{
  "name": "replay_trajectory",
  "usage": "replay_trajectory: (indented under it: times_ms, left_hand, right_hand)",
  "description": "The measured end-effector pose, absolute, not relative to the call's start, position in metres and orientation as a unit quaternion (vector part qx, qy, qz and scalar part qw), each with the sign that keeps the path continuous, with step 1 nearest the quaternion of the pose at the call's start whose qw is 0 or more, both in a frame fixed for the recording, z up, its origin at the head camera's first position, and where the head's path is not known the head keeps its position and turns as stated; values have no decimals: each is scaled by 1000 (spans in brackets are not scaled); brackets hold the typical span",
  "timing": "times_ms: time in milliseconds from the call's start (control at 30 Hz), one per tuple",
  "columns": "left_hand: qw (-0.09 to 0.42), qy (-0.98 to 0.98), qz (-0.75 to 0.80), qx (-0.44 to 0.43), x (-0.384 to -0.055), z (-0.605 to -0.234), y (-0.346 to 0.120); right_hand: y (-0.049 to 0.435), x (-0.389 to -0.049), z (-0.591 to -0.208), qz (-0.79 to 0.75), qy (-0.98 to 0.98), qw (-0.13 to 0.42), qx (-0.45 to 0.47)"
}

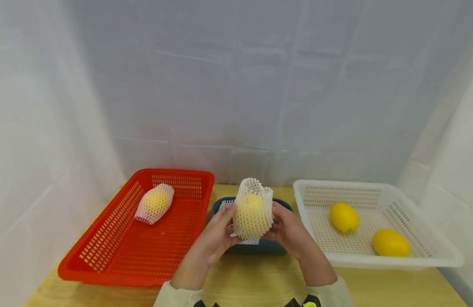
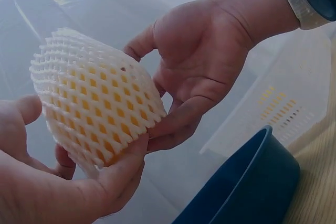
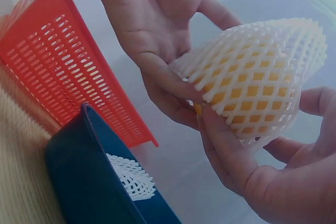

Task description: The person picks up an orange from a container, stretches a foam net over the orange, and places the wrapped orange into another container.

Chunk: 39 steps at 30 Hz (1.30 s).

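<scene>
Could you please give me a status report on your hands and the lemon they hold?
Left hand, right hand: both in grip on lemon. Lemon inside net, held clear of blue bin. Nothing visibly in the way.

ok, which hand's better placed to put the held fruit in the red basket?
Left hand, probably: right hand holds the netted fruit too, but the red basket is nearer the left.

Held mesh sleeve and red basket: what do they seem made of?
Held mesh sleeve: probably plastic foam, matte white, judging by its thick, puffy strands. Red basket: likely moulded plastic, faintly glossy, given its even colour, smooth rim and slotted walls.
</scene>
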<state>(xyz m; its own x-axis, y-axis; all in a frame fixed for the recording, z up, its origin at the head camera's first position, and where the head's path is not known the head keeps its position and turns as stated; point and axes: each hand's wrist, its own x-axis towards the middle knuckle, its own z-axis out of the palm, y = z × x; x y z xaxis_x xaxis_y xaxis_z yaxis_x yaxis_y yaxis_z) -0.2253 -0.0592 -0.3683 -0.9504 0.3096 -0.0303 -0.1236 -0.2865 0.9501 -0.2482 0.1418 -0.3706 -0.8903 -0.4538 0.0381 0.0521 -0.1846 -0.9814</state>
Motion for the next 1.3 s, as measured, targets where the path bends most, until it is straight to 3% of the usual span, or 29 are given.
replay_trajectory:
  times_ms: [1300]
  left_hand:
    - [127, 569, 810, 57, -227, -370, -57]
  right_hand:
    - [144, -252, -375, -759, 598, 191, -173]
